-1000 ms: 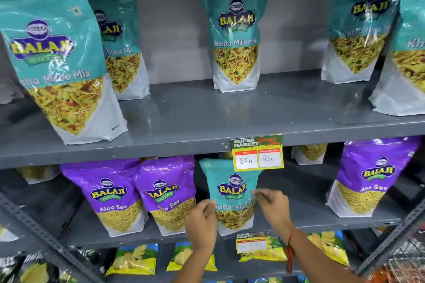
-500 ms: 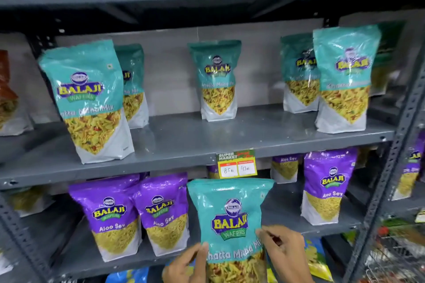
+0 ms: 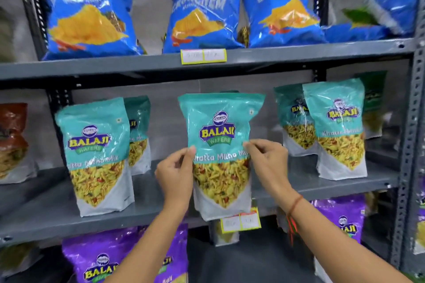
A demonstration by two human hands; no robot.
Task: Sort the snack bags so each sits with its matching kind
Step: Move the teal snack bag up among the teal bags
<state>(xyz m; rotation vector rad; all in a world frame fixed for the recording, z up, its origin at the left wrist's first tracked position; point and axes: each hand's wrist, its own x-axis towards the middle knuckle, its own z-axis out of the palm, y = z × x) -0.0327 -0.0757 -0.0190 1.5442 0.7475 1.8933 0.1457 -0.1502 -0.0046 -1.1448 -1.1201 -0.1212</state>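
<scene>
We hold the teal Khatta Mitha Mix bag point(image 3: 221, 145) upright, long axis vertical, printed face toward us, its bottom edge level with the front lip of the middle shelf point(image 3: 161, 213). Our left hand point(image 3: 176, 173) pinches its left edge, our right hand point(image 3: 268, 161) its right edge, both about equally near. The open gap on that shelf lies straight behind the bag, between matching teal bags point(image 3: 97, 156) on either side.

You hold the Khatta Mitha bag point(image 3: 220, 145) upright before the middle shelf point(image 3: 149, 211), left hand point(image 3: 176, 174) at its left edge, right hand point(image 3: 266, 163) at its right. 2 matching bags point(image 3: 99, 156) stand left, 2 point(image 3: 338, 128) right. Crunchem bags point(image 3: 202, 16) sit above, Aloo Sev bags point(image 3: 101, 259) below.
</scene>
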